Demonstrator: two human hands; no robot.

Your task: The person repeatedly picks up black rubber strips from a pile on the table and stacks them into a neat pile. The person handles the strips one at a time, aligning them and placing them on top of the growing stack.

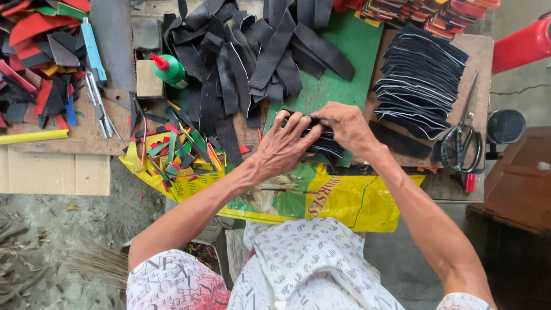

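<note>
Both the left hand [283, 146] and right hand [346, 127] clench a small stack of black leather pieces [326, 143] at frame centre; a loose grip could let the pieces slide and fan apart.

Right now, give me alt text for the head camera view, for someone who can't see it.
Both hands, left hand and right hand, grip a small stack of black cut pieces over a green board. Long black strips lie behind, black-handled scissors to the right, a green glue bottle to the left.

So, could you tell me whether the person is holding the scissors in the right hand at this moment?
No, the scissors lie on the board to the right, while the right hand and left hand together grip a small stack of black pieces.
</note>
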